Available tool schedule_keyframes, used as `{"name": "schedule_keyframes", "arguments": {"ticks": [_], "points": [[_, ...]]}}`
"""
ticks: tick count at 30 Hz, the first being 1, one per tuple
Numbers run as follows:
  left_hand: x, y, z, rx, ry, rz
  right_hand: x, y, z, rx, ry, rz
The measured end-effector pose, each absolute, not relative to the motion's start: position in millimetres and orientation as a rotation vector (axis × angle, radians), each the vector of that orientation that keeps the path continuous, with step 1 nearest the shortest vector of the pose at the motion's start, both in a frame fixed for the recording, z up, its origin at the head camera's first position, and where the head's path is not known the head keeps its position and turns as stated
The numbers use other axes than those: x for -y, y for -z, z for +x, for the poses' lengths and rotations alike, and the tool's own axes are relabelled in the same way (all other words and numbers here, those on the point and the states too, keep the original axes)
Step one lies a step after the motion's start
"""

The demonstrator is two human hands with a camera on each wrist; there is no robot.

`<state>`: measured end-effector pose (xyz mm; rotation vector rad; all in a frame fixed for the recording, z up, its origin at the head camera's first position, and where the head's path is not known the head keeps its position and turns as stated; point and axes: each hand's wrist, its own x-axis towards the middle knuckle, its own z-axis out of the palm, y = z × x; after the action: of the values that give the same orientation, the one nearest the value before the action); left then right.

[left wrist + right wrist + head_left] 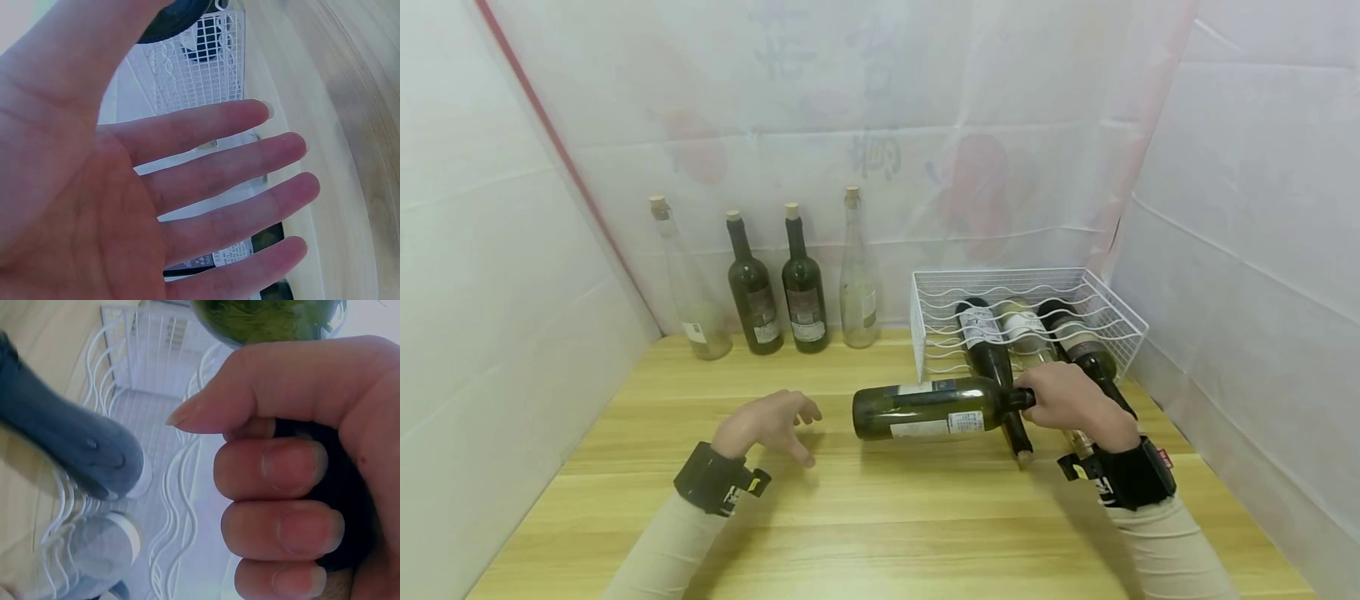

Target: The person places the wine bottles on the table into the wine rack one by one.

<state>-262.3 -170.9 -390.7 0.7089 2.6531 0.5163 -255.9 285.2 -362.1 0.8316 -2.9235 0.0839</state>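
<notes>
My right hand (1067, 402) grips a dark green wine bottle (925, 408) by its neck, fingers curled round it in the right wrist view. The bottle lies roughly level above the table, its base toward my left hand (771, 425). That hand is apart from it, fingers spread and holding nothing. Behind the held bottle stands a white wire rack (1030, 279) with wavy bars. In it rest a dark bottle (988, 354), a clear bottle (1022, 321) and another dark bottle (1093, 358), necks toward me. My right hand partly hides the clear one.
Along the back wall stand several corked bottles: a clear one (700, 329) at the far left, a dark one (752, 287), another dark one (803, 287) and a clear one (857, 300). White sheeting (820, 100) encloses the wooden table (865, 517) at the back and sides.
</notes>
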Motion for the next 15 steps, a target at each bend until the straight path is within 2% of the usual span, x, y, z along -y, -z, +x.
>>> {"name": "schedule_keyframes", "arguments": {"ticks": [15], "points": [[168.6,387.5,-254.8,-2.690,-0.498,0.683,-312.9,357.7,-259.3,2.959,-0.140,0.755]]}}
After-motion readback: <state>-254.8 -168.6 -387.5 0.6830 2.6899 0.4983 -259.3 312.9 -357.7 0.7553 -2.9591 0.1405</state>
